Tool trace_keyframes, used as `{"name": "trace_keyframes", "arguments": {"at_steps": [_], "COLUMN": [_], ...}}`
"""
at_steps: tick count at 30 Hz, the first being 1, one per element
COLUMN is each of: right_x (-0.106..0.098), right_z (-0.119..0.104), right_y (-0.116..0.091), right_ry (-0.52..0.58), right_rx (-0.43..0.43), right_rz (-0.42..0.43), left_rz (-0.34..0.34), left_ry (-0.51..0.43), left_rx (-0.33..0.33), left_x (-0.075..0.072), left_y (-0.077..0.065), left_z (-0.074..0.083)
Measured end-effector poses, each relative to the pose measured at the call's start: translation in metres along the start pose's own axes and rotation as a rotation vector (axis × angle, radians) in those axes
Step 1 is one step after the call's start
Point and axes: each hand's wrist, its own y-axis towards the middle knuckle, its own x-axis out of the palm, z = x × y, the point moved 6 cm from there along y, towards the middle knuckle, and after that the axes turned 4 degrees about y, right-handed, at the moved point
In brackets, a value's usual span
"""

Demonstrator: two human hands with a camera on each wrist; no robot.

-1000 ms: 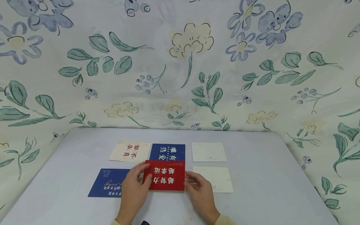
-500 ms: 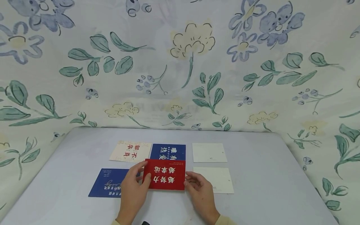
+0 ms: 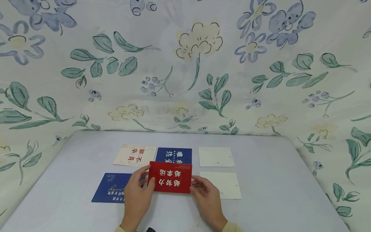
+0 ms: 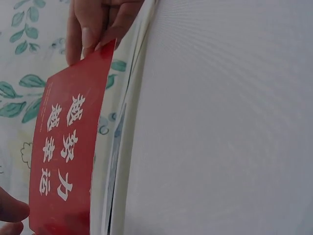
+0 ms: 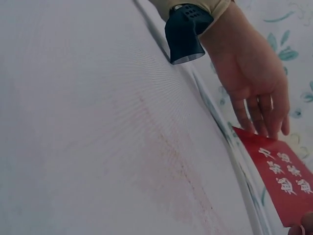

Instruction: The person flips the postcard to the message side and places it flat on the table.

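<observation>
A red card with white lettering is held between my two hands. My left hand grips its left edge, thumb on the printed face and fingers at the upper left corner. At the right edge, my right hand pinches it between thumb and fingertips. The card is raised and tilted, with its printed face showing. In the head view it overlaps the lower part of a blue card. Another blue card lies on the left, partly hidden behind my left hand.
A cream card with red lettering lies at the back left on the white table. To the right are two plain white cards, one at the back, the other partly behind my right hand. A floral cloth hangs behind the table.
The red card has shifted slightly up in the head view, covering more of the blue card behind it. Both hands keep their hold on its edges.
</observation>
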Motion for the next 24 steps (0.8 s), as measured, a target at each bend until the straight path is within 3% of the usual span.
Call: {"name": "trace_keyframes", "arguments": {"at_steps": [10,24], "right_x": [0.0022,0.0049], "right_z": [-0.0017,-0.0047], "right_y": [-0.0009,-0.0025], "right_ry": [-0.011,0.000], "right_rx": [-0.010,-0.082], "right_rz": [-0.012,-0.058], "left_rz": [0.026,0.087], "left_ry": [-0.017,-0.041], "left_rx": [0.005,0.066], "left_x": [-0.0002,-0.0022], "left_y": [-0.0005,-0.0001], "left_z": [0.0015,0.0019]}}
